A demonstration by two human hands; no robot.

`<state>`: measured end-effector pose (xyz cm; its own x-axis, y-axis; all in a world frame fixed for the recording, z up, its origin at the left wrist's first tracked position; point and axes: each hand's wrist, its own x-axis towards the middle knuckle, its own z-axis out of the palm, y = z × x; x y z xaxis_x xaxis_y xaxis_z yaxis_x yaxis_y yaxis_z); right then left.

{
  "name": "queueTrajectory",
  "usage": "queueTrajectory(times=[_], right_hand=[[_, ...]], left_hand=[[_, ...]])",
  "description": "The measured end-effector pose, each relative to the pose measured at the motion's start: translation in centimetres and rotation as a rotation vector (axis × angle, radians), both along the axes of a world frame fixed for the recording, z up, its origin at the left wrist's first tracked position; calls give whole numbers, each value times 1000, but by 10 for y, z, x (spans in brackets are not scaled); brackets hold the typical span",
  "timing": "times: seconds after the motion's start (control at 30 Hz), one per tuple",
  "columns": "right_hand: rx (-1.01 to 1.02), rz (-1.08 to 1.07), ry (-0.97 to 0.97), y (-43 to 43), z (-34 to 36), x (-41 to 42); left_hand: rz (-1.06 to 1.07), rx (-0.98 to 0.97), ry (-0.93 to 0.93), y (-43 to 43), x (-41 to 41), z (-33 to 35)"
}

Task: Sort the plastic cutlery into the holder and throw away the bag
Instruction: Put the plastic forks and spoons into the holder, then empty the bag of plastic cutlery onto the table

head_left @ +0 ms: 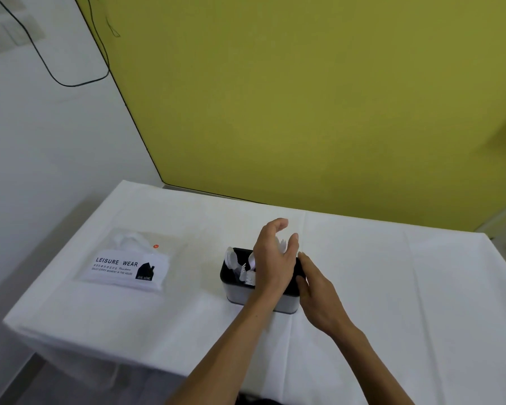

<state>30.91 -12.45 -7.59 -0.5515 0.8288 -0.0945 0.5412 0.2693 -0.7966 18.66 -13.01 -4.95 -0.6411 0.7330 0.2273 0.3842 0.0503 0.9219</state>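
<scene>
Filling the upper right of the frame: yellow-green wall panel (304, 97), plain, black-edged along its left side.

Table (406, 287), lower half of the frame, covered with a creased white cloth.

White wall (41, 141), left side of the frame.

Left hand (273, 264), centre of the frame, bare forearm reaching up from the lower edge. It is held over the right part of the holder with fingers loosely curved. White cutlery tips show in the gap between thumb and fingers; whether the hand has hold of them cannot be told.

Right hand (319, 296), just right of centre. Its fingers are straight and lie against the holder's right end, gripping nothing.

Bag (126, 264), clear plastic with white inside, printed "LEISURE WEAR". It lies flat on the left part of the table, well apart from the holder.

Holder (231, 287), black rim, grey body, upright at the table's centre.

Cutlery (232, 257), white plastic, standing in the holder's left end.

Cable (41, 59), black, looping down the upper left.
</scene>
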Motion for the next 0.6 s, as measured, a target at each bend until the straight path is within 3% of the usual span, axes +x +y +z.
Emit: queueTrajectory(times=[0.13,0.3,0.6], right_hand=[[25,-23,-61,6,14,-5],[144,-9,-13,19,46,-34],[468,199,-260,7,59,-140]], left_hand=[[-3,54,66,2,-16,22],[64,61,21,-9,-66,34],[244,-153,-99,-64,-166,17]])
